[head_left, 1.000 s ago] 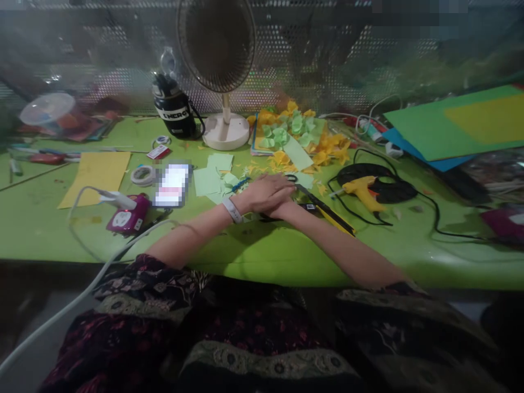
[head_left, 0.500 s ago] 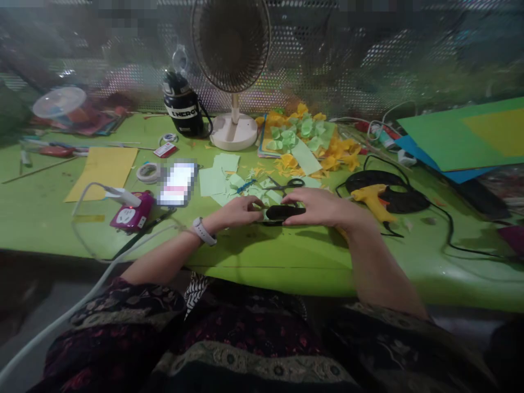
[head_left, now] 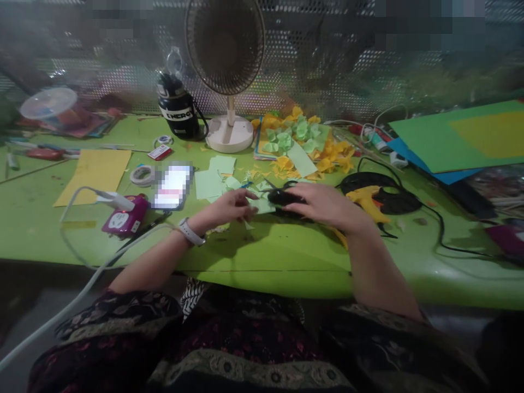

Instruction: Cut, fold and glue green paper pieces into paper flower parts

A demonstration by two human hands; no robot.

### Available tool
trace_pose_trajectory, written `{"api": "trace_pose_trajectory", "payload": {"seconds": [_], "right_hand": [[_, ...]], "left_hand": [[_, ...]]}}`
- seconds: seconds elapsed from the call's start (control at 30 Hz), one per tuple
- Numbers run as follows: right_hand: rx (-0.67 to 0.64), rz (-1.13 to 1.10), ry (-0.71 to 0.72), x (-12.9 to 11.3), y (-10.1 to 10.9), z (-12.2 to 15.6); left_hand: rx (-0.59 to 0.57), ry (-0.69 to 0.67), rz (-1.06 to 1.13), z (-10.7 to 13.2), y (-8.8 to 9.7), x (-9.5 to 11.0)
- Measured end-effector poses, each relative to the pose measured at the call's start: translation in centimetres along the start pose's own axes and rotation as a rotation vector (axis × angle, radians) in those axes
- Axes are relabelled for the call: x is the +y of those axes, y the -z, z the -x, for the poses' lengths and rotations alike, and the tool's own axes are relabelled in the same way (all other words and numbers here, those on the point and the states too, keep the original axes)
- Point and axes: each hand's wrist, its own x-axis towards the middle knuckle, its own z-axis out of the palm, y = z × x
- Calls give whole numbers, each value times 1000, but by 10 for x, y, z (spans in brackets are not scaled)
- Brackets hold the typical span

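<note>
My right hand [head_left: 321, 204] is closed around a black tool [head_left: 282, 197], likely a stapler or scissors handle, just above the green table [head_left: 262, 245]. My left hand [head_left: 229, 206], with a white wristband, pinches a small light-green paper piece [head_left: 262, 206] right beside the tool. More light-green paper squares [head_left: 208, 180] lie behind my left hand. A heap of yellow and green paper flowers [head_left: 301, 142] sits further back.
A yellow glue gun [head_left: 366, 199] with black cable lies right of my right hand. Behind stand a fan [head_left: 227, 82], a black mug [head_left: 180, 112], tape roll [head_left: 142, 175], a phone [head_left: 172, 185], a pink device [head_left: 123, 221] with white cable, yellow paper [head_left: 96, 172] and coloured sheets [head_left: 462, 136].
My hands were stacked flat on the table; they parted, the right picked up the black tool, the left took a green paper piece, and both moved slightly back.
</note>
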Motion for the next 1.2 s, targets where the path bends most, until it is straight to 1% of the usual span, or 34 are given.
{"api": "trace_pose_trajectory", "payload": {"seconds": [0.03,0.07,0.13,0.17,0.2,0.23,0.3,0.37,0.43,0.5,0.57,0.6,0.63,0.67,0.73,0.77,0.83,0.97,1.2], "right_hand": [[108,11,-39,4,0,-1],[223,28,-86,8,-1,-3],[422,77,-175,18,-7,-11],[480,101,-200,24,-12,-16],[484,118,-210,30,-18,-22],[458,132,-222,36,-24,-28],[371,149,-241,46,-36,-39],[300,156,-250,53,-44,-47],[269,135,-262,55,-47,-50],[314,93,-265,50,-45,-49],[428,18,-240,39,-40,-43],[483,-47,-217,31,-37,-39],[507,-146,-199,24,-34,-35],[471,-283,-195,16,-33,-31],[249,-584,-200,3,-31,-26],[175,-698,-198,-3,-32,-24],[82,-857,-191,-9,-35,-24],[41,-982,-182,-13,-39,-27],[29,-1030,-169,-16,-37,-28]], "left_hand": [[65,-35,37,1,5,3],[96,-56,61,2,9,5],[116,-49,93,2,12,6],[109,-29,103,2,12,6],[99,-5,115,1,11,5],[91,18,131,0,9,3],[77,47,171,-1,5,-1],[56,46,196,-3,3,-5],[32,21,201,-4,3,-8],[23,-6,211,-5,5,-10],[38,-15,242,-5,6,-9],[51,-15,259,-5,6,-8],[64,-13,273,-4,5,-7],[73,-11,283,-4,5,-6],[76,-16,293,-3,3,-3],[73,-25,297,-3,3,-2],[65,-47,306,-2,2,0],[60,-67,316,-2,1,0],[42,-86,313,-2,2,0]]}}
